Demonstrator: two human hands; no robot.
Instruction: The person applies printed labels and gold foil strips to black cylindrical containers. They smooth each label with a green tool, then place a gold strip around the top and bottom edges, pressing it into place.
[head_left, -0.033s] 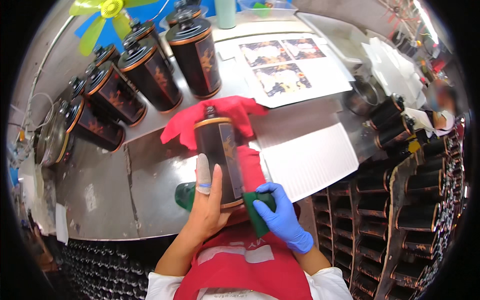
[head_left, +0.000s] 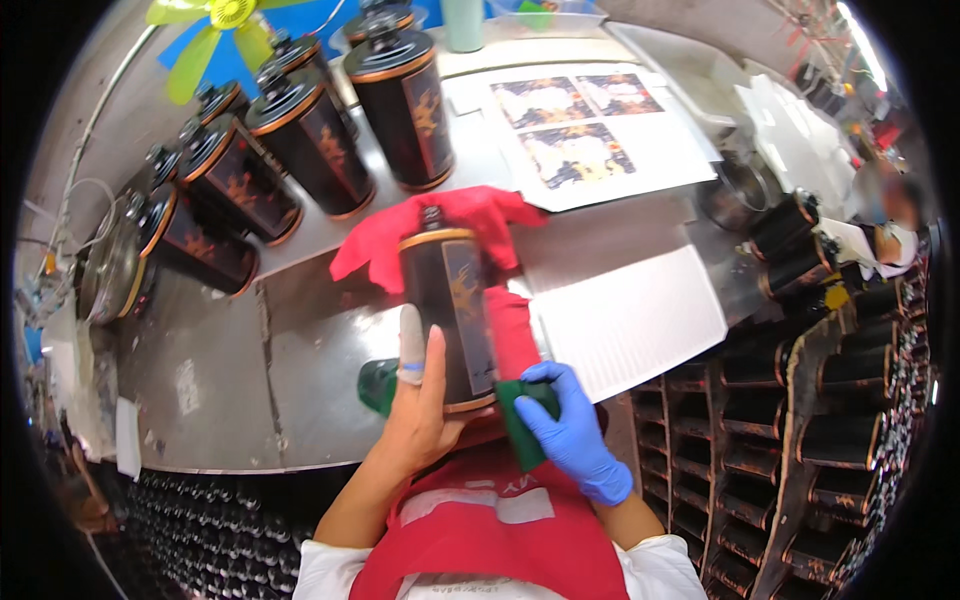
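A black bottle (head_left: 431, 275) with copper-coloured rims and a gold-patterned panel lies before me, its neck pointing away over a red cloth (head_left: 510, 212). My left hand (head_left: 420, 420) grips it around the base end, with a pale cover on one finger that has a blue band. In a blue glove, my right hand (head_left: 572, 425) pinches a dark green pad (head_left: 522, 440) against or just beside the bottle's lower right edge; exact contact cannot be made out. Another dark green piece (head_left: 375, 387) lies on the table left of my left hand.
Several similar black bottles (head_left: 315, 150) stand at the far left, near a yellow-green fan (head_left: 232, 12). Printed sheets (head_left: 650, 165) lie at the back, a white ribbed sheet (head_left: 630, 325) at right. Racks of bottles (head_left: 755, 415) fill the lower right. A co-worker (head_left: 890, 215) is at far right.
The whole view has shifted slightly, so everything sits a little further right and higher. Both hands keep their hold on the bottle and the green pad.
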